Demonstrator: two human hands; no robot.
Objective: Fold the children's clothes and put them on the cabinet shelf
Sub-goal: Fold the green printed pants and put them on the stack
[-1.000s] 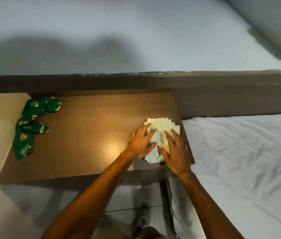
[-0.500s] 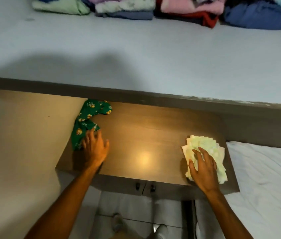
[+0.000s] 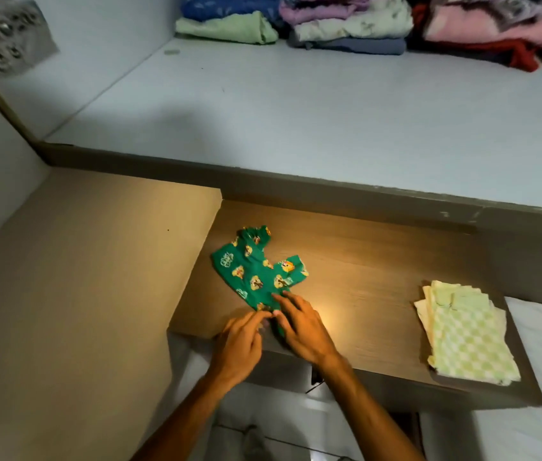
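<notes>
Right now both hands, left hand (image 3: 241,342) and right hand (image 3: 303,327), pinch the green shirt's (image 3: 256,274) near edge with closed fingers on the tabletop (image 3: 362,294), the folded checked cloth (image 3: 465,331) well apart.

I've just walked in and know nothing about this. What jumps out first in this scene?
Most striking is the bright green printed garment lying unfolded on the brown wooden tabletop, with the left hand and right hand on its near end. To the right, near the table's edge, sits a neatly folded pale green checked garment. Beyond, colourful piles of folded clothes line the back of the pale shelf.
</notes>
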